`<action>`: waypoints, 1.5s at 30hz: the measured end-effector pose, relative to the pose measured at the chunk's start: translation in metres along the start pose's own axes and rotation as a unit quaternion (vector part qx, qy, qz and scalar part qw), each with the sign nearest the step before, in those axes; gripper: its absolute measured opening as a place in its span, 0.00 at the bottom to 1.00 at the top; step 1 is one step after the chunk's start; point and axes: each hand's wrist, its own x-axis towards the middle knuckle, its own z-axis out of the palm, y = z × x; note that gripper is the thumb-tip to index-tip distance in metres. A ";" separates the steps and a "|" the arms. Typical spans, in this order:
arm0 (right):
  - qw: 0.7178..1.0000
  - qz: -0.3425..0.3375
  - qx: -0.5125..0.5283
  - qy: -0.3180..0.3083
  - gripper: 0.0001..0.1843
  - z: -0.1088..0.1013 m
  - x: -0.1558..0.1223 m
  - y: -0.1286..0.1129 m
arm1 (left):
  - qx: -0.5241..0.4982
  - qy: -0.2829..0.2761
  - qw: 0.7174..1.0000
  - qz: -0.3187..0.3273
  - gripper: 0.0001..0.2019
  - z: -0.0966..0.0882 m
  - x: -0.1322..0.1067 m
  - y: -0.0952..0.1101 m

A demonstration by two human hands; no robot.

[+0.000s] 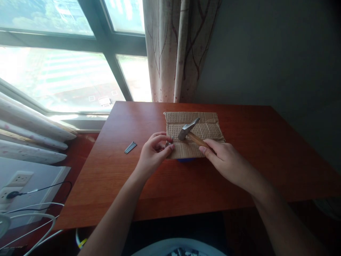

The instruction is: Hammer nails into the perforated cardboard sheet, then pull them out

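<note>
One hammer (189,131) is gripped by its wooden handle in the closed right hand (226,161), its head held over the one cardboard (183,116) sheet. At the cardboard's left edge the left hand (154,153) is pinched shut on one tiny item, too small to be told. One bundle of nails (130,147), their number unclear, lies left of the cardboard, well apart
</note>
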 end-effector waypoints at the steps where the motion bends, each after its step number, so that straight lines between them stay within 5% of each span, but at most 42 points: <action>1: 1.000 0.002 -0.001 -0.002 0.18 0.000 0.000 0.000 | -0.006 -0.001 1.000 -0.002 0.10 0.001 0.000 0.000; 14: 0.999 -0.016 0.025 0.014 0.17 -0.013 -0.002 -0.014 | -0.011 0.026 1.000 0.008 0.08 0.005 0.000 0.002; 31: 0.999 -0.026 0.034 -0.007 0.15 -0.016 -0.005 -0.026 | -0.058 0.010 0.994 -0.088 0.15 0.004 -0.001 0.004; 45: 0.999 -0.032 0.035 -0.008 0.15 -0.015 -0.004 -0.025 | -0.068 0.000 0.996 -0.055 0.14 0.006 0.000 0.002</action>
